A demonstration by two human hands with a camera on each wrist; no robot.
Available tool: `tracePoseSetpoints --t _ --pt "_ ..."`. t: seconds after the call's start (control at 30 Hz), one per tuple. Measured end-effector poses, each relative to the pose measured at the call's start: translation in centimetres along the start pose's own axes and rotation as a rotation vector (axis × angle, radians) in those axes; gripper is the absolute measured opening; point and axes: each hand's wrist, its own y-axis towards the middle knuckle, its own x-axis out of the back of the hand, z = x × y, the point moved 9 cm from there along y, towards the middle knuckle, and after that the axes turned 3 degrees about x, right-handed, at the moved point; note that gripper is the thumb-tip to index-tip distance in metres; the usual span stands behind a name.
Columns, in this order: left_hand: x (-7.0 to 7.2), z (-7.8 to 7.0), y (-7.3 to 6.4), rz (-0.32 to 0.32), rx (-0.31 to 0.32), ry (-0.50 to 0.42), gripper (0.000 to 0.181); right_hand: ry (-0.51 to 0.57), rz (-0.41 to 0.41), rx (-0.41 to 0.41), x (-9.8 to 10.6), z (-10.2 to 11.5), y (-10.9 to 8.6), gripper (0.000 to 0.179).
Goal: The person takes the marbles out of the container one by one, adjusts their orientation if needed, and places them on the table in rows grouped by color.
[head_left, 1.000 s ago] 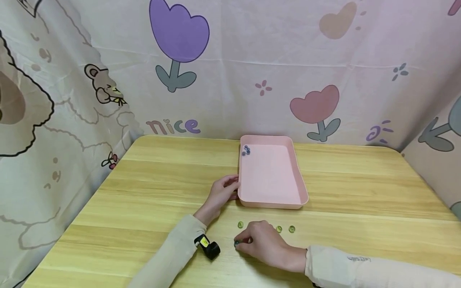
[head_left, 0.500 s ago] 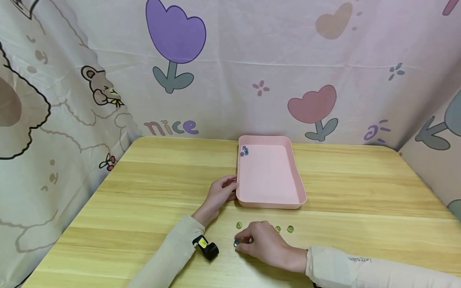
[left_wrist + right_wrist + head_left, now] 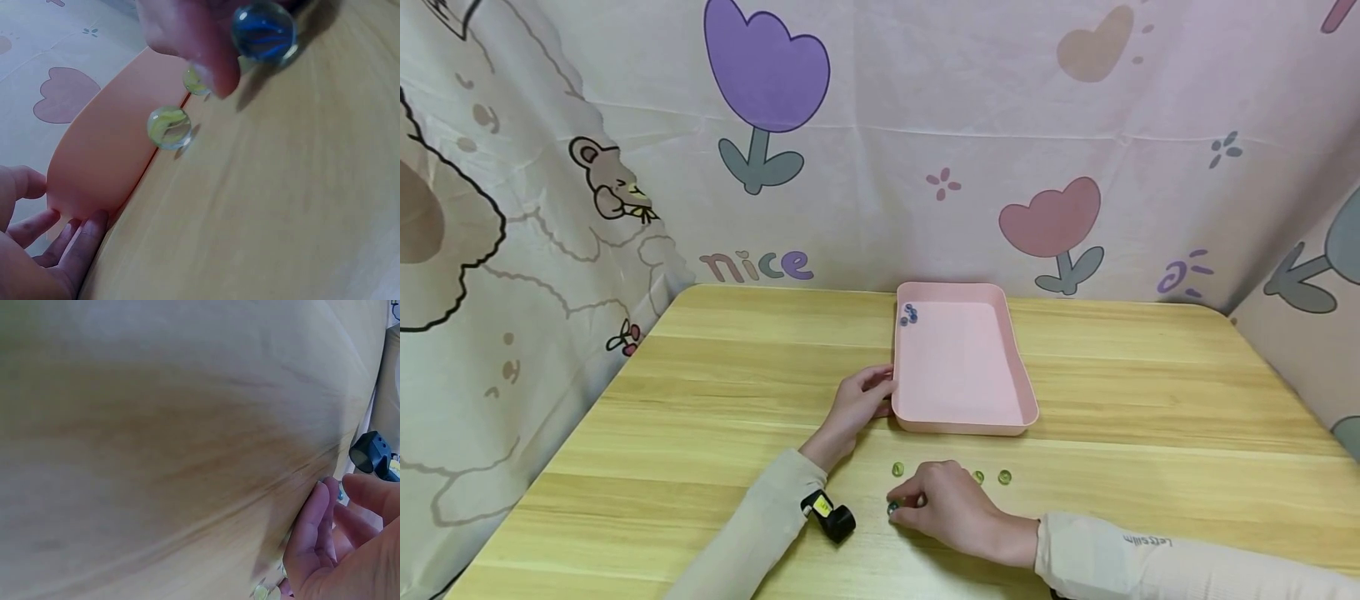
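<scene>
My right hand point(image 3: 947, 508) pinches a clear glass marble point(image 3: 892, 507) with a blue swirl between thumb and index finger, low over the table. The left wrist view shows this blue marble point(image 3: 264, 31) up close, beside a fingertip. Three yellow-green marbles lie in front of the tray: one on the left point(image 3: 898, 469), one partly behind my right hand, one on the right point(image 3: 1004, 477). Against the left wall of the pink tray point(image 3: 962, 429) rest the fingertips of my left hand point(image 3: 853, 407), spread and fairly straight. Several blue marbles point(image 3: 909, 314) sit in the tray's far left corner.
The wooden table point(image 3: 760, 350) reaches back to a printed cloth point(image 3: 880, 217), which also hangs at both sides. A black wrist camera point(image 3: 831, 518) is strapped on the left sleeve, just left of the right fingertips.
The whole head view has shifted very slightly. Both hands keep their places, the blue marble turning a little between the right fingertips.
</scene>
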Motion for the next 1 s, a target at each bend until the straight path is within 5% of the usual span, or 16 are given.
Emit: tracePoseSetpoints --t 0.57,1.0 --pt "0.1 -0.3 -0.4 0.01 -0.015 -0.021 0.037 0.015 0.028 0.007 0.3 0.3 -0.4 0.029" --pt "-0.1 0.1 0.1 0.02 -0.025 -0.049 0.037 0.179 -0.026 0.098 6.6 1.6 0.0 0.027"
